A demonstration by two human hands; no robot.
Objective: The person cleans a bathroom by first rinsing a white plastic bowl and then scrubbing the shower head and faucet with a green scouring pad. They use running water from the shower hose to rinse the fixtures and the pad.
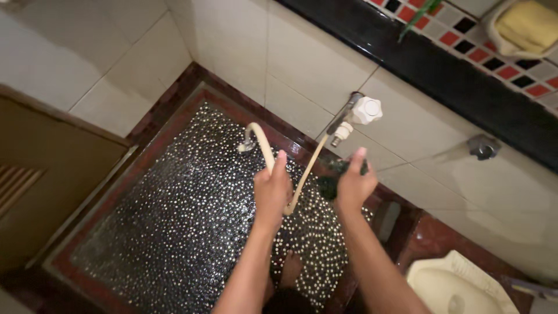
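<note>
1. Cream rubber hose (264, 152) loops through the centre of the frame, from the wall tap (354, 116) down and up to its open end at the left.
2. Left hand (271, 192) has its grip closed around the hose, thumb up along it.
3. Right hand (353, 185), right of centre, has its grip wrapped round a dark green scrubber (330, 183) just below the tap.
4. Below both lies the black pebbled floor (192, 215).
5. White squat toilet (453, 288) sits at lower right; a yellow cloth (529, 23) lies in a dish at upper right.
</note>
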